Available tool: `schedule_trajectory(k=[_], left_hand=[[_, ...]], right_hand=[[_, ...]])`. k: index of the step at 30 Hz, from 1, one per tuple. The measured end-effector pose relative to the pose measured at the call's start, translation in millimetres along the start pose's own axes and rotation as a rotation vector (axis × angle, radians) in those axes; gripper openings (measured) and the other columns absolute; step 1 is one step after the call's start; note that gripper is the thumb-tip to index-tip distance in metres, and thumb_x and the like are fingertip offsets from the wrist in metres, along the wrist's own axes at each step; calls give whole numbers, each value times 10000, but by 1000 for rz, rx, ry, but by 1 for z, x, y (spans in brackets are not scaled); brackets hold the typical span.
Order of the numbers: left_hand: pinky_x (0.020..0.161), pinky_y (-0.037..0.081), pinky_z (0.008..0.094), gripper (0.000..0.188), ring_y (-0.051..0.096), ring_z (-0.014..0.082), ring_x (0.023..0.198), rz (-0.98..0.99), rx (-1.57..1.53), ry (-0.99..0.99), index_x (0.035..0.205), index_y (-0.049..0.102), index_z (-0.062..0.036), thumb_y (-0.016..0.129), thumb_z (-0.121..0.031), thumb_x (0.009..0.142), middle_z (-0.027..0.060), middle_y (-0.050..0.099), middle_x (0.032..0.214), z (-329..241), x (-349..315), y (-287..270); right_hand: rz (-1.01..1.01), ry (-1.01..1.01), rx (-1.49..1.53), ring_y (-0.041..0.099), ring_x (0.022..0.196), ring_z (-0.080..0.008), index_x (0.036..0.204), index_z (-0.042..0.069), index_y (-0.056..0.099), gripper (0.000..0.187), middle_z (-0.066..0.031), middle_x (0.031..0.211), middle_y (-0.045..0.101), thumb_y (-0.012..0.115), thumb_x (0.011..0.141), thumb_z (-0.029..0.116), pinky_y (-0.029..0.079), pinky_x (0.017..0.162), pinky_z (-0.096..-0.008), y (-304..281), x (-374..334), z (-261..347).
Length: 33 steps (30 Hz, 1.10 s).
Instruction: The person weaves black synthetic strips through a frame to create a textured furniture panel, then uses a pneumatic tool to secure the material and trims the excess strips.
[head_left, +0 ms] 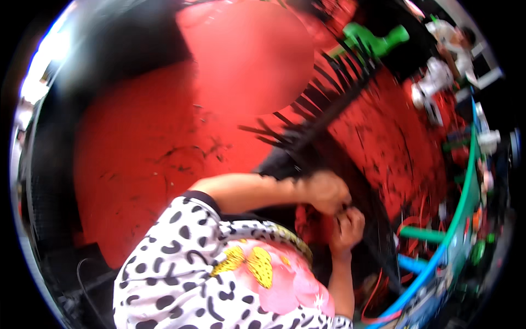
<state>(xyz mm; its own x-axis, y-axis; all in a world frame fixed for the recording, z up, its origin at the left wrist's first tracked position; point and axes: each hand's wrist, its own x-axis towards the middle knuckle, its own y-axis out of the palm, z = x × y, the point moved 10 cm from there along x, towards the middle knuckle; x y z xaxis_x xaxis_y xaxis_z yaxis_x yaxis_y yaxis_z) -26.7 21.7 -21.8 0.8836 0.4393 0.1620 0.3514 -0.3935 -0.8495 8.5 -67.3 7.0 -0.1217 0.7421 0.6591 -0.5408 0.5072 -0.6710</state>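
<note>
Red work surface [142, 137], scattered black wire bits [189, 153], black comb-like strip [323, 104]

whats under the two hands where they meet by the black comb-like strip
Under the left hand and right hand shows a small red patch beside the black toothed strip. The fingers cover whatever they pinch, and blur hides finer detail.

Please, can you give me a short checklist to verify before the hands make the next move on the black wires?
1. Both hands in view: ok, left hand and right hand meet closely.
2. Grip on the black wires: cannot tell, picture is blurred.
3. Wires lie on the red table: ok.
4. Loose black scraps near the work: not ok, some are scattered on the red surface.
5. Another person stays apart: ok, far at upper right.
</note>
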Motion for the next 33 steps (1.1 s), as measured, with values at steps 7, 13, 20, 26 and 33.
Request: schedule_trajectory(k=[7,13,20,26,33], left_hand=[[557,466,390,172,571,274,625,-355,79,72,619,574,-101,661,-233,687,82,520,667,13,44,21],[552,464,407,197,565,305,625,-218,-41,9,652,556,-56,643,-200,756,96,537,687,29,69,60],[517,402,406,170,526,352,614,-372,-215,-89,709,509,-3,615,-115,781,132,494,676,39,56,48],[504,381,395,193,496,349,583,-401,-239,-102,683,490,-1,624,-105,775,132,468,656,40,49,40],[499,374,400,191,486,359,580,-419,-236,-72,690,484,2,630,-87,774,141,463,663,36,48,43]], right_hand=[[-40,9,13,578,922,-318,828,55,652,160,-99,901,584,643,671,27,435,803,-457,18,-25,-74],[-116,30,24,575,948,-296,791,78,645,159,-76,870,573,674,643,28,423,827,-444,12,-39,-95],[-45,49,8,575,959,-260,802,98,637,176,-52,903,586,658,643,26,362,909,-447,16,-50,-97],[-24,-8,25,590,913,-270,843,64,614,192,-65,895,587,645,658,24,414,845,-430,18,-38,-93],[53,35,158,618,705,-280,803,23,558,163,-95,815,616,632,672,-39,492,585,-364,19,-20,-113]])
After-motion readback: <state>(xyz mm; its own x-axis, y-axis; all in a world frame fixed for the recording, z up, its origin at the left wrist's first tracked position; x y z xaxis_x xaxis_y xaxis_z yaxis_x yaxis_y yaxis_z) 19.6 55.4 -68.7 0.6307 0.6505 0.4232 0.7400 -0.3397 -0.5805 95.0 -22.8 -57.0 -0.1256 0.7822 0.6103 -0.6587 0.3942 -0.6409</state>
